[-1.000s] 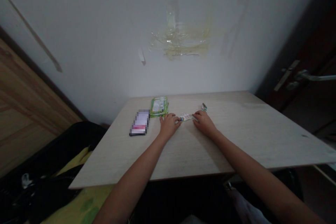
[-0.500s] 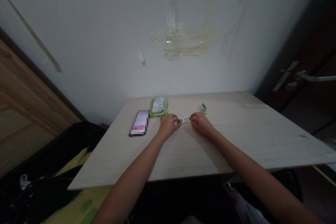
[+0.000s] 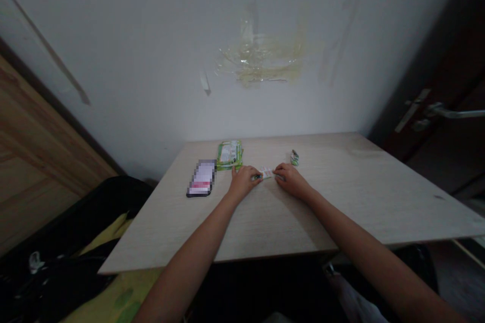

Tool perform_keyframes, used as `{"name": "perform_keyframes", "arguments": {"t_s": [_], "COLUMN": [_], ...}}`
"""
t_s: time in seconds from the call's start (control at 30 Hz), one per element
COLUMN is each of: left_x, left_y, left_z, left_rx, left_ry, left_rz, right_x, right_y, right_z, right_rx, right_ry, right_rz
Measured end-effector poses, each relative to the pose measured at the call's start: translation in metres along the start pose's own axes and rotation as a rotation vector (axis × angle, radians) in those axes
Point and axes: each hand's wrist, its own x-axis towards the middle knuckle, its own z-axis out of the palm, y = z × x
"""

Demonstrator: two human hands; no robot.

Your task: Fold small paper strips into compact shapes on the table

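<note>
Both my hands rest on a pale wooden table [image 3: 341, 202]. Between them lies a small white wrapper [image 3: 267, 172] with coloured print. My left hand [image 3: 243, 181] pinches its left end with curled fingers. My right hand [image 3: 290, 179] pinches its right end, fingers also curled. The wrapper stays low, at the table surface. A green packet [image 3: 229, 154] lies just beyond my left hand. A small green scrap [image 3: 294, 157] lies just beyond my right hand.
A phone [image 3: 202, 183] lies flat left of my left hand. A white wall with tape residue [image 3: 261, 60] rises behind the table. A door with a metal handle [image 3: 447, 111] stands at the right. A dark bag [image 3: 76, 242] sits at lower left.
My hands have drawn slightly closer together on the wrapper, which looks shorter between them. Nothing else on the table has moved.
</note>
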Motion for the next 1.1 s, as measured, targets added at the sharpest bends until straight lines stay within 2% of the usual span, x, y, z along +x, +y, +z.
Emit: {"name": "perform_keyframes", "arguments": {"t_s": [0.2,0.57,0.83,1.1], "left_x": [-0.0007,-0.0012,-0.0008,0.0000], "left_y": [0.0006,0.0044,0.0032,0.0038], "left_z": [-0.0007,-0.0015,-0.0021,-0.0033], "left_rx": [0.027,0.200,0.238,0.246], "left_ry": [0.010,0.047,0.041,0.020], "left_rz": [0.025,0.167,0.221,0.221], "right_x": [-0.0008,-0.0001,-0.0001,0.0015], "right_y": [0.0010,0.0030,0.0020,-0.0010], "right_z": [0.0033,0.0050,0.0080,0.0081], "right_rx": [0.080,0.107,0.056,-0.064], "right_ry": [0.014,0.030,0.072,0.085], "right_rz": [0.037,0.055,-0.008,-0.076]}}
